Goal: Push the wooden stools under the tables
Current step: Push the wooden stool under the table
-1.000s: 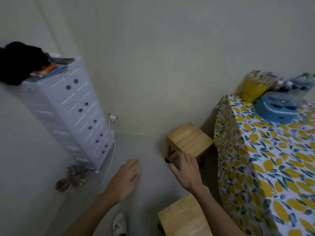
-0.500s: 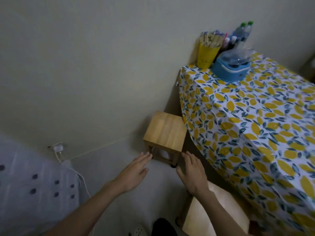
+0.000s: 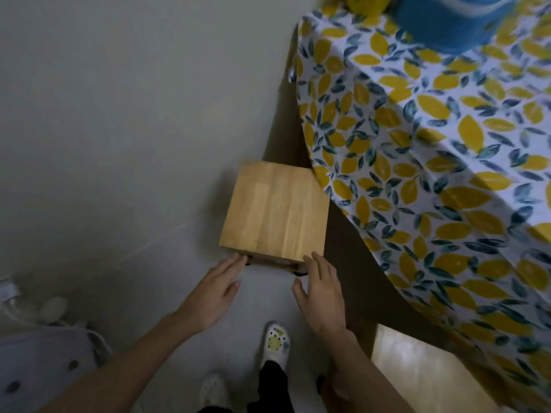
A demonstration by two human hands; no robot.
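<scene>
A square wooden stool (image 3: 275, 211) stands on the grey floor beside the wall, its far right corner just under the edge of the table's lemon-print cloth (image 3: 432, 162). My left hand (image 3: 213, 289) reaches toward the stool's near left corner, fingers spread, fingertips at the seat edge. My right hand (image 3: 320, 289) is at the near right corner, fingers apart, touching or almost touching the edge. A second wooden stool (image 3: 417, 371) sits at the lower right, partly under the cloth.
A blue container (image 3: 456, 19) and a yellow cup (image 3: 368, 3) stand on the table at the top. A white drawer unit (image 3: 38, 371) with dark knobs is at lower left, with a cable and plug (image 3: 9, 293) by the wall. My feet in white clogs (image 3: 275, 342) are below.
The view has tilted down and moved closer to the stool. Both hands have advanced to the stool's near edge; the stool looks much larger and closer.
</scene>
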